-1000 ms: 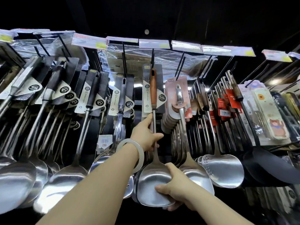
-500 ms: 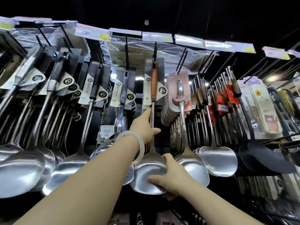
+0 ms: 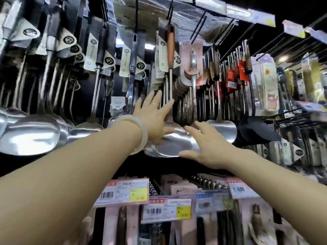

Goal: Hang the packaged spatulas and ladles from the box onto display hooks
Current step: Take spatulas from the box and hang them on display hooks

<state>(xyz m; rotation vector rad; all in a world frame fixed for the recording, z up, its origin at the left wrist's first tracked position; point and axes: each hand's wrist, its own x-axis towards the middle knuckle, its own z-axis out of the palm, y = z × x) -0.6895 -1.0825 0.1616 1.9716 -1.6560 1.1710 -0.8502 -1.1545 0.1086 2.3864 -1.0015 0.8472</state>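
Note:
A steel spatula with a brown wooden handle (image 3: 170, 45) hangs from a black display hook (image 3: 170, 10) at the centre of the rack, on its grey and white card. My left hand (image 3: 155, 117), with a white bangle on the wrist, is open with spread fingers, resting against the spatula's shaft and upper blade. My right hand (image 3: 207, 145) is open too, palm flat over the right side of the shiny blade (image 3: 174, 145). Neither hand grips it. The box is out of view.
Rows of steel ladles (image 3: 31, 137) hang to the left, a pink-carded spatula row (image 3: 192, 55) and slotted turners (image 3: 224, 128) to the right. Price tags (image 3: 123, 191) and more packaged utensils fill the lower row. A black spatula head (image 3: 256, 129) sticks out at the right.
Both hands have let go of the wooden-handled spatula: the left opened off the shaft, the right off the blade. The view has tilted down, so the lower row now shows.

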